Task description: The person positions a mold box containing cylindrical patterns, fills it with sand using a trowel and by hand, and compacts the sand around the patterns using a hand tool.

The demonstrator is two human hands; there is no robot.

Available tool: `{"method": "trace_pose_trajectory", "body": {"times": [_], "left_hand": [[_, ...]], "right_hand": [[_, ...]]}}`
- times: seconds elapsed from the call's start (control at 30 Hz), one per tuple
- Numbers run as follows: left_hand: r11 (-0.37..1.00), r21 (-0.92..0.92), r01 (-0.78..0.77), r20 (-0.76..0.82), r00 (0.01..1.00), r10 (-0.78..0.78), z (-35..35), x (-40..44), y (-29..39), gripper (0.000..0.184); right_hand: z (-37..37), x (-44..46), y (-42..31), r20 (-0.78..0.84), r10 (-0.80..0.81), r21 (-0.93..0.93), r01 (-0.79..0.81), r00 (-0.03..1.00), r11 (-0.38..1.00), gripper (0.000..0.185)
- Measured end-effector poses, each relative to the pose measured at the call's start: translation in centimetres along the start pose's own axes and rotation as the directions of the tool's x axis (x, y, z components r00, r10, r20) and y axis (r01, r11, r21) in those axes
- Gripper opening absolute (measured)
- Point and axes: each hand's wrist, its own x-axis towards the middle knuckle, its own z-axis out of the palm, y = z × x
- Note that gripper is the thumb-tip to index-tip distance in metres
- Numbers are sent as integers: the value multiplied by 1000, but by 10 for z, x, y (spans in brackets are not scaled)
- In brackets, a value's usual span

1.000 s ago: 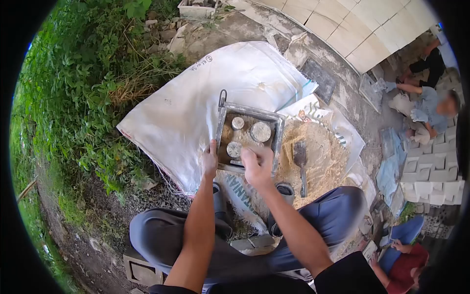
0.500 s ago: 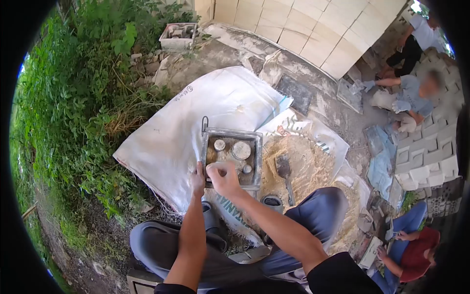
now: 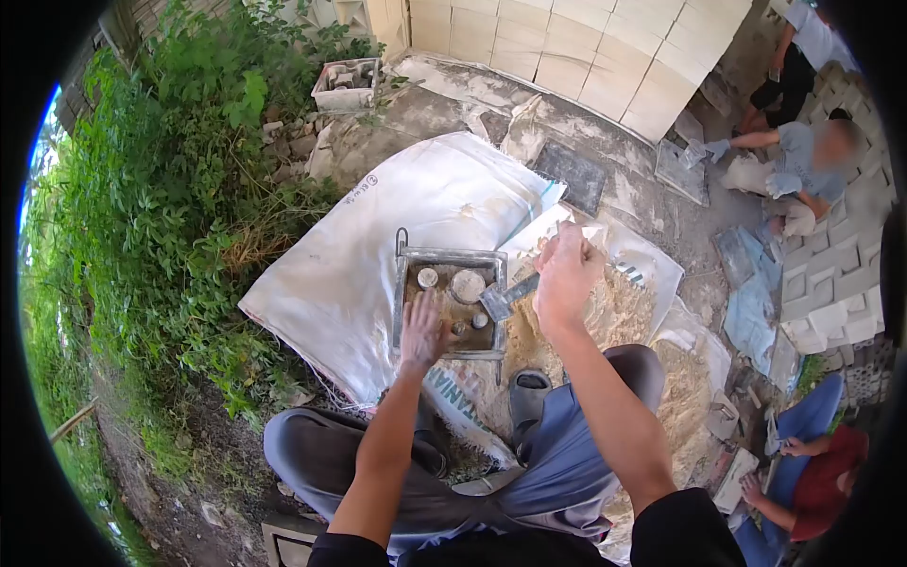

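Note:
A square metal mould frame [image 3: 452, 255] stands on the white sacks, with sandy material and several round pieces inside. The large round piece [image 3: 468, 285] is near its back right. My left hand [image 3: 423, 331] lies over the left front part of the mould, fingers spread, touching the material. To the right of the mould, my right hand [image 3: 567, 274] is raised and closed around the handle of a small trowel [image 3: 511, 296]. The trowel's blade hangs at the mould's right rim.
White sacks [image 3: 331, 255] lie under the mould, with a sand pile [image 3: 619, 312] at right. A dark slab [image 3: 571, 177] is behind. Two people [image 3: 798, 170] are at upper right, another [image 3: 822, 491] at lower right, near stacked pale blocks [image 3: 841, 274].
My right hand has moved from the mould to the right and now holds the trowel, lifted off the sand. My left hand has left the mould's left edge and opened over its inside.

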Motion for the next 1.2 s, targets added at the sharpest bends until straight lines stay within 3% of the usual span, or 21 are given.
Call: {"method": "trace_pose_trajectory", "body": {"times": [0.07, 0.13, 0.17, 0.23, 0.3, 0.37, 0.4, 0.43, 0.5, 0.57, 0.7, 0.77, 0.83, 0.9, 0.97, 1.0, 1.03, 1.1, 1.2], "left_hand": [[974, -100, -201, 74, 975, 209, 0, 8, 21, 57], [984, -59, -169, 124, 977, 175, 2, 5, 26, 60], [991, -12, -130, 179, 975, 130, 5, 3, 28, 63], [988, 13, -157, 178, 972, 152, 4, 4, 27, 65], [991, -9, -136, 153, 979, 136, 4, 3, 28, 63], [990, -46, -130, 138, 981, 135, 6, 3, 22, 60], [987, -81, -135, 112, 983, 144, 8, 4, 22, 58], [989, -87, -121, 114, 985, 131, 7, 5, 23, 58], [991, -126, 52, 130, 991, -35, 4, 9, 23, 51], [981, -143, 131, 90, 989, -119, 6, 11, 25, 47], [971, -133, 196, 158, 972, -175, 3, 13, 28, 50], [973, -116, 198, 133, 974, -183, 12, 15, 27, 51], [980, -72, 184, 85, 980, -178, 11, 12, 26, 52], [975, -84, 205, 113, 974, -195, 10, 10, 26, 53], [974, -73, 214, 163, 966, -200, 7, 14, 27, 51], [974, -74, 215, 162, 966, -201, 6, 15, 28, 51], [974, -72, 213, 172, 965, -199, 6, 15, 28, 51], [975, -56, 216, 181, 963, -202, 6, 18, 23, 50], [974, -83, 209, 163, 967, -193, 4, 15, 26, 44]], "right_hand": [[-7, 9, 11, 43, -79, -46, 81, 996, 996, 39], [-9, 12, 22, -47, -166, -266, 148, 985, 953, 37], [-10, 15, 24, -40, -178, -281, 160, 983, 946, 37], [-16, 12, 29, -53, 20, -23, -21, 998, 1000, 37], [-28, 19, 46, 14, 57, -29, -56, 998, 998, 37], [-42, 24, 74, 269, -118, -384, 218, 956, 897, 36], [-49, 25, 85, 278, -107, -393, 215, 954, 894, 36], [-52, 24, 93, 379, -172, -349, 313, 909, 884, 35], [-56, 20, 105, 483, -231, -296, 405, 845, 865, 35], [-54, 18, 118, 229, -73, 28, 68, 971, 997, 34], [-69, 28, 132, 164, 27, 77, -40, 986, 996, 41], [-51, 13, 106, 104, 53, -28, -50, 993, 998, 46], [-49, -3, 102, 160, -123, 27, 120, 979, 992, 51], [-61, -14, 119, 240, -144, -62, 163, 960, 985, 57], [-56, -26, 138, 234, -348, -282, 405, 908, 869, 59], [-54, -26, 132, 283, -243, -282, 323, 928, 904, 58], [-52, -25, 126, 286, -241, -279, 321, 927, 905, 58], [-46, -22, 113, 160, -146, -135, 168, 976, 977, 44], [-42, -31, 112, 125, -200, -148, 218, 972, 965, 42]]}}
